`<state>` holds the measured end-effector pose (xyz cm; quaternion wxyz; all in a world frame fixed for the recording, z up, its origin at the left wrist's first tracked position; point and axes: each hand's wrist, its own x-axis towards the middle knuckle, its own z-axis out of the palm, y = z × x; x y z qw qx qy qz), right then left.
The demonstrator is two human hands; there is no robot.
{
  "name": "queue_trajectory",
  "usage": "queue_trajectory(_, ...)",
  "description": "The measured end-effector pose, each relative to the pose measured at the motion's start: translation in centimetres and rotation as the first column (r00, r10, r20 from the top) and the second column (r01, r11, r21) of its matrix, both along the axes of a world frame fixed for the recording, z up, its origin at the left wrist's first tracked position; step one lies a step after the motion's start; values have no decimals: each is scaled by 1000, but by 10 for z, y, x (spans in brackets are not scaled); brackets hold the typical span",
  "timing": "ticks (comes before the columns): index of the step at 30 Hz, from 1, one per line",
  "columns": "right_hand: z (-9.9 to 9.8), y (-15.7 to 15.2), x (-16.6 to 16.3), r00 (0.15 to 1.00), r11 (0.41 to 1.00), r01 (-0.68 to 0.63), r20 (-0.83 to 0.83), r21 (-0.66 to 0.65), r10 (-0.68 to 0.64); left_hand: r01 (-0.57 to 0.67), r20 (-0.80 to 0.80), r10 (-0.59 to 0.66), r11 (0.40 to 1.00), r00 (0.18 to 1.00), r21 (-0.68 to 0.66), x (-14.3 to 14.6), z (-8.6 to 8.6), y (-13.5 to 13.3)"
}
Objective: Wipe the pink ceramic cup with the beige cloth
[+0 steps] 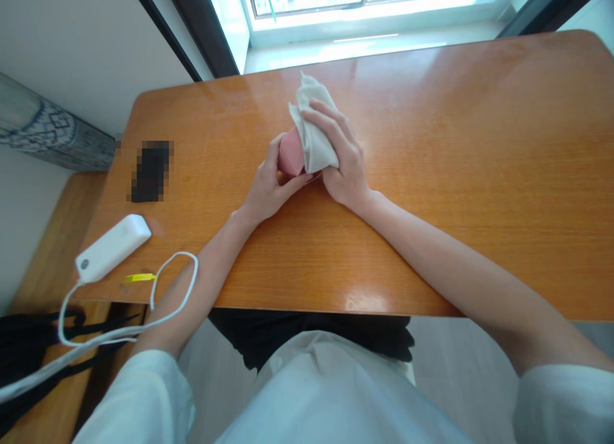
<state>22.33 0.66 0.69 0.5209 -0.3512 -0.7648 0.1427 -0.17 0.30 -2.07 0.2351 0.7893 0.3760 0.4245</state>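
Note:
Over the middle of the orange wooden table (432, 175), my left hand (268, 188) is closed around a small pink object (290, 155), thumb on its left side. My right hand (343, 159) grips a pale grey-white cloth (311, 127) and presses it against the right side of the pink object. The cloth's loose corner sticks up toward the window. Most of the pink object is hidden by the cloth and fingers, so its shape is unclear.
A white power bank (112, 247) lies near the table's front left corner, its white cable (163, 290) looping off the edge. A dark blurred object (151, 171) lies at the left. A window runs behind the table; black straps (29, 348) hang lower left.

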Motion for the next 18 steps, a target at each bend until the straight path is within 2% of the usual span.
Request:
queue_trajectory(2, -5, 8, 0, 993, 991, 2, -115, -135, -18, 1, -8, -1, 1000, 1000, 26, 1, 0, 1)
queue_trajectory(4, -7, 10, 1, 989, 984, 7, -142, -177, -33, 1, -17, -1, 999, 1000, 33, 1, 1, 1)
queue_trajectory(8, 4, -6, -1, 998, 998, -50, 25, -29, 51, -10, -37, 10, 1000, 999, -6, -2, 2, -4)
queue_trajectory(10, 10, -13, -4, 985, 995, -96, 139, -34, 100, -11, -49, 11, 1000, 999, -10, -3, 1, -5)
queue_trajectory(12, 14, -17, -5, 977, 993, -91, 185, -81, 104, -25, -40, 25, 1000, 999, -8, -4, 0, -4)
queue_trajectory(15, 12, -13, -5, 988, 995, -43, 144, -93, 56, -31, -1, 31, 999, 1000, -16, -1, 0, -2)
queue_trajectory(18, 3, -2, -3, 1000, 996, 0, 1, -88, 1, -23, 14, 23, 1000, 1000, -11, 2, 2, -1)
